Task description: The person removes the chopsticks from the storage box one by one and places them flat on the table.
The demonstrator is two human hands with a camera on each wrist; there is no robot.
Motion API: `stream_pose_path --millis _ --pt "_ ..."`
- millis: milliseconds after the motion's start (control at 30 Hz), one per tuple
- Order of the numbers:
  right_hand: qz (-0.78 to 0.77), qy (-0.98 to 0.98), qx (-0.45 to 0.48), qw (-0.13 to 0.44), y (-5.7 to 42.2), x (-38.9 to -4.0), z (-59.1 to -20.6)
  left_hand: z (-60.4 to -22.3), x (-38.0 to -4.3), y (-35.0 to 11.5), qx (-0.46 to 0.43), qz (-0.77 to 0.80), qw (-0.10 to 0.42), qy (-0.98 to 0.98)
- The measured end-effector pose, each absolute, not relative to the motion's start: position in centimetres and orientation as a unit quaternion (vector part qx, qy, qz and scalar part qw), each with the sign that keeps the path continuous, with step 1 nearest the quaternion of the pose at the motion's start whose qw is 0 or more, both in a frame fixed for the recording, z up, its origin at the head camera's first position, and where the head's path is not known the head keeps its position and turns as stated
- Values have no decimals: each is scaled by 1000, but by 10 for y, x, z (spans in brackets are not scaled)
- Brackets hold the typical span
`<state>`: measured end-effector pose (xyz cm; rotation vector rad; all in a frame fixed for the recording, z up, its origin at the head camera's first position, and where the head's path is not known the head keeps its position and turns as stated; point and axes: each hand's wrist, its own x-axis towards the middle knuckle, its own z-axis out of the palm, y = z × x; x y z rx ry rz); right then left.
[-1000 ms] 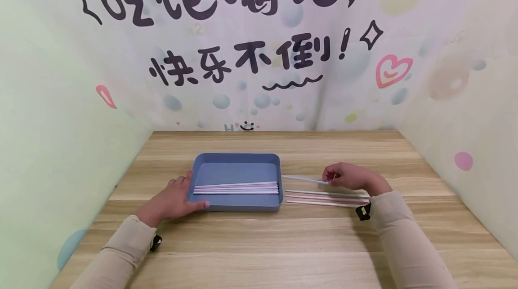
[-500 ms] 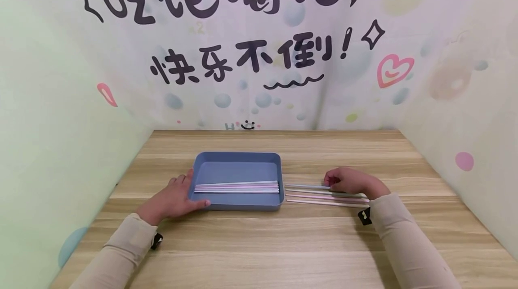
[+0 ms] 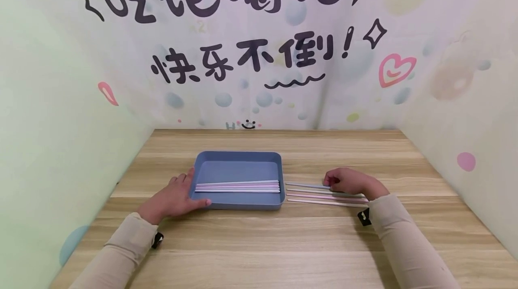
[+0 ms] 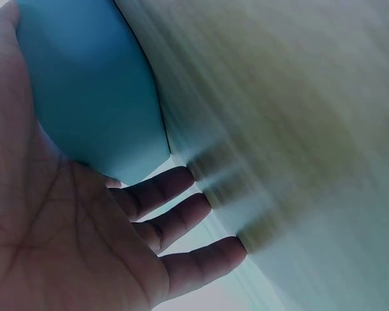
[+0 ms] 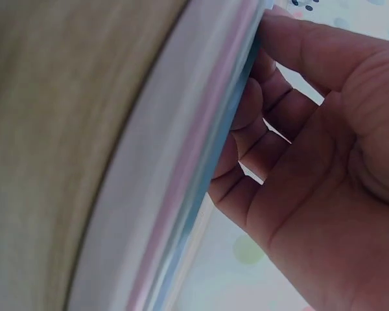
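My left hand point(image 3: 174, 197) rests at the left end of a shallow blue tray point(image 3: 238, 168), its thumb over the front rim. In the left wrist view the other fingers stretch out beside the tray's blue wall point(image 4: 97, 84), tips at the tabletop. Several thin pastel sticks point(image 3: 236, 187) lie lengthwise in the tray. Right of it, my right hand point(image 3: 352, 180) pinches a thin, straw-like blue stick point(image 3: 307, 186) between thumb and fingers. That stick lies at the back of a row of white, pink and pale green sticks point(image 3: 323, 197); the hand hides its right part.
The wood-grain table point(image 3: 259, 244) runs back to a printed wall cloth point(image 3: 259, 104) with dark lettering. Pale side walls stand at left and right. A black wrist strap point(image 3: 364, 217) shows under the right sleeve point(image 3: 404, 239), close to the row's right end.
My right hand has brought the blue stick toward me, from apart behind the row to close along it. The left hand and tray have stayed put.
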<state>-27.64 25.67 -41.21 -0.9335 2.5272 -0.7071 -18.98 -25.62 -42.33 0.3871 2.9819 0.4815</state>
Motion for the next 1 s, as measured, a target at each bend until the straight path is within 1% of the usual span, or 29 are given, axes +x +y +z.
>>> stream_pose_path --millis 400,600,800,1000 --pt "-251 891 -328 187 257 -278 -410 -423 -189 -255 123 158 53 978" --pt "-232 896 -347 152 252 -281 -399 -421 -190 -255 116 153 60 980" --pt "-224 902 -337 153 233 -283 -386 -420 -190 -254 117 156 61 979" --pt "-234 901 -328 162 201 -290 -379 -420 -189 -254 116 152 59 980"
